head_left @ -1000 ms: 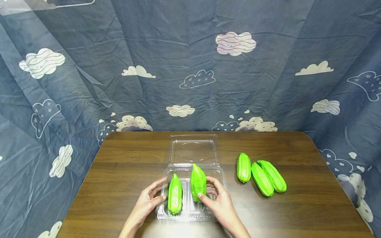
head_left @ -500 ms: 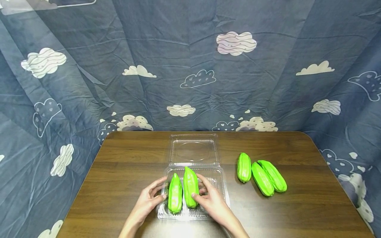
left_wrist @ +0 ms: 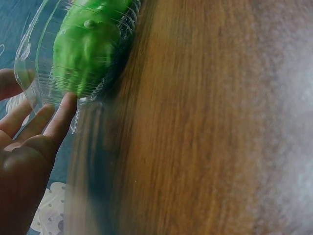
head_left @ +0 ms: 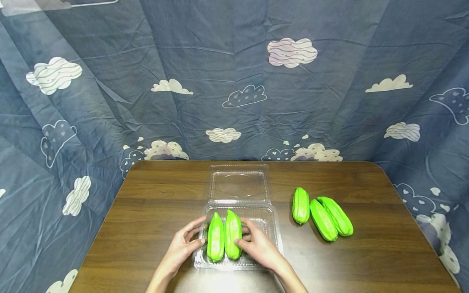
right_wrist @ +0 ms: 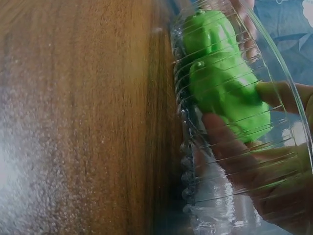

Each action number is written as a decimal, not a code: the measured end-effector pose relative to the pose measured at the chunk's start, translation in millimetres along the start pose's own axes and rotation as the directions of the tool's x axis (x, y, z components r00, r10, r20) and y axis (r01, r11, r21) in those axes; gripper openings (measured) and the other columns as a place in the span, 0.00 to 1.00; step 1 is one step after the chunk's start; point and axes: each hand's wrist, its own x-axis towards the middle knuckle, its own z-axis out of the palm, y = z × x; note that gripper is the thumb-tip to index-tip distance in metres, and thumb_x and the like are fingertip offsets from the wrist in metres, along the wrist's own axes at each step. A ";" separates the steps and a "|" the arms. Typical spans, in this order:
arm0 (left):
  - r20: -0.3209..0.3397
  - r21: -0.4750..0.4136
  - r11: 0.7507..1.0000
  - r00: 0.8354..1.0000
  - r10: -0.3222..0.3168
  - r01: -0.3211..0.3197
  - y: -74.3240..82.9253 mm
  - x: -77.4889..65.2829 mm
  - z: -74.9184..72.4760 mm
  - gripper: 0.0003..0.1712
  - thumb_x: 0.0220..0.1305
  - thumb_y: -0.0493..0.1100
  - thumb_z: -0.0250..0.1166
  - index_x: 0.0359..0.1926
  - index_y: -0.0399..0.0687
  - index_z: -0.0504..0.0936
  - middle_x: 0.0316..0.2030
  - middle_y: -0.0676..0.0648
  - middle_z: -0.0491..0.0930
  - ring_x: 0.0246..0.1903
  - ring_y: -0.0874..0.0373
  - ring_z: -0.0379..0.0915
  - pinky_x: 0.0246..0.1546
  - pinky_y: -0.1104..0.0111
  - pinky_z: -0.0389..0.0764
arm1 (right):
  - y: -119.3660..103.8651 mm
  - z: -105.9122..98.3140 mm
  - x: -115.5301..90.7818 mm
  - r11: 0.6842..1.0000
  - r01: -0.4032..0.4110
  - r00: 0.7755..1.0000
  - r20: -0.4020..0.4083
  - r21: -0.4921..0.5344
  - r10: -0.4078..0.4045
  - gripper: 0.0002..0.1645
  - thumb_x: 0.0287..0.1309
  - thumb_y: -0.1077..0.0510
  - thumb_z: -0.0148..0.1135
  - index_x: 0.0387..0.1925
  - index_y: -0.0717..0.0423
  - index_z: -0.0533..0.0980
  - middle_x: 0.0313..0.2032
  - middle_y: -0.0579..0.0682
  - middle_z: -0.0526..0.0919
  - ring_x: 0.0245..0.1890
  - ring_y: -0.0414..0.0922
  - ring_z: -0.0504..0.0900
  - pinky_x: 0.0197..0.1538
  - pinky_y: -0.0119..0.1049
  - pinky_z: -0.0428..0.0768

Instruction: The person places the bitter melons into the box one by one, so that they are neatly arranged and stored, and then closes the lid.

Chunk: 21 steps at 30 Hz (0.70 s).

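A clear plastic clamshell container (head_left: 256, 262) lies unfolded on the table, its lid (head_left: 238, 185) laid back. Inside its left part are two bright green, ridged, elongated fruits with pointed far ends: a left green fruit (head_left: 215, 238) and a right green fruit (head_left: 233, 236), side by side. My right hand (head_left: 260, 246) grips the right fruit, thumb on its near right side; in the right wrist view, fingers (right_wrist: 227, 142) reach along it behind the clear wall. My left hand (head_left: 183, 242) holds the container's left edge; its fingertips (left_wrist: 71, 100) touch the wall in the left wrist view.
On the right of the brown wooden table (head_left: 154, 187) lie more green fruits: one upright in view (head_left: 301, 206), and a touching pair, the nearer fruit (head_left: 323, 220) and the farther fruit (head_left: 337, 216). A blue cloud-patterned curtain (head_left: 234, 61) hangs behind the table.
My right hand has moved left and lowered the right fruit into the container beside the left one, still gripping it. My left hand has stayed at the container's left edge.
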 end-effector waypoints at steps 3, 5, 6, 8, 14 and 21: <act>0.003 -0.005 1.000 1.000 0.002 -0.002 -0.4 0.3 -0.4 0.37 0.56 0.24 0.62 0.69 0.36 0.66 0.69 0.37 0.63 0.66 0.37 0.59 0.55 0.66 0.76 | -0.3 0.7 1.6 0.998 -0.030 1.000 0.011 0.049 0.029 0.38 0.56 0.63 0.66 0.65 0.70 0.63 0.48 0.65 0.79 0.39 0.49 0.82 0.37 0.37 0.84; 0.005 -0.008 1.000 1.000 0.002 -0.002 -0.7 0.3 -0.6 0.38 0.56 0.24 0.62 0.69 0.36 0.66 0.69 0.36 0.63 0.66 0.37 0.59 0.55 0.66 0.76 | -0.8 1.3 2.4 0.994 -0.063 0.998 0.018 0.088 0.061 0.38 0.55 0.63 0.66 0.65 0.71 0.62 0.46 0.64 0.77 0.39 0.48 0.81 0.36 0.40 0.85; 0.002 -0.009 1.000 1.000 -0.001 0.001 -0.5 0.1 -0.3 0.38 0.56 0.24 0.62 0.69 0.36 0.66 0.69 0.37 0.64 0.66 0.38 0.59 0.55 0.66 0.76 | -1.1 1.5 2.7 0.991 -0.080 0.997 0.022 0.107 0.078 0.39 0.55 0.64 0.66 0.66 0.72 0.62 0.46 0.63 0.76 0.38 0.48 0.81 0.36 0.41 0.85; -0.008 -0.006 1.000 1.000 -0.013 0.012 0.7 -0.3 0.7 0.37 0.56 0.24 0.62 0.69 0.37 0.67 0.68 0.38 0.64 0.66 0.39 0.60 0.55 0.65 0.76 | -0.9 1.8 3.3 0.984 -0.112 0.994 0.028 0.138 0.109 0.40 0.55 0.64 0.65 0.66 0.73 0.60 0.45 0.63 0.74 0.38 0.47 0.80 0.35 0.43 0.86; -0.012 -0.001 1.000 1.000 -0.011 0.011 0.9 -0.2 1.2 0.38 0.55 0.24 0.63 0.69 0.37 0.67 0.69 0.38 0.64 0.66 0.38 0.60 0.55 0.66 0.76 | 1.1 1.7 2.5 0.979 -0.128 0.992 0.012 0.157 0.128 0.39 0.55 0.65 0.65 0.65 0.73 0.62 0.47 0.64 0.74 0.40 0.47 0.81 0.37 0.44 0.86; -0.012 0.003 1.000 1.000 -0.003 0.003 1.0 -0.1 1.7 0.38 0.55 0.24 0.63 0.68 0.36 0.67 0.68 0.37 0.64 0.65 0.38 0.60 0.54 0.66 0.76 | -0.2 0.6 2.7 0.986 -0.109 0.994 -0.002 0.126 0.110 0.38 0.54 0.65 0.64 0.65 0.71 0.63 0.50 0.64 0.72 0.41 0.48 0.81 0.37 0.41 0.85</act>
